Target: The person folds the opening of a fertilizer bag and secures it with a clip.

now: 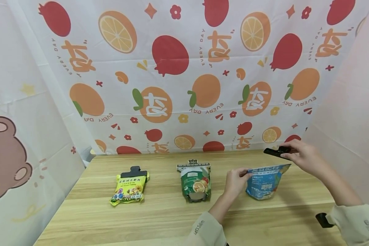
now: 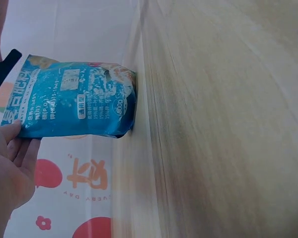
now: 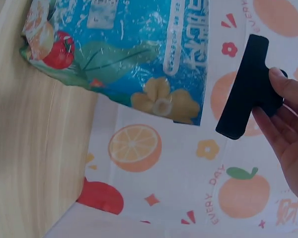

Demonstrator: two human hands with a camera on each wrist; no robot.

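A blue printed bag [image 1: 262, 182] stands upright on the wooden table. My left hand [image 1: 236, 182] pinches its top left corner between thumb and fingers, as the left wrist view shows too. My right hand [image 1: 304, 157] grips a black wide-jawed bag clip [image 3: 246, 89] by its handle. The clip is held above and right of the bag's top edge, apart from it. In the right wrist view, the bag's flower-printed corner [image 3: 161, 101] faces the clip across a gap.
On the table [image 1: 160, 222] lies a yellow bag [image 1: 130, 189] with a black clip [image 1: 134, 172] on its top. Between it and the blue bag stands a green bag [image 1: 196, 181] closed with a patterned clip [image 1: 193, 165]. A fruit-printed cloth [image 1: 178, 92] hangs behind.
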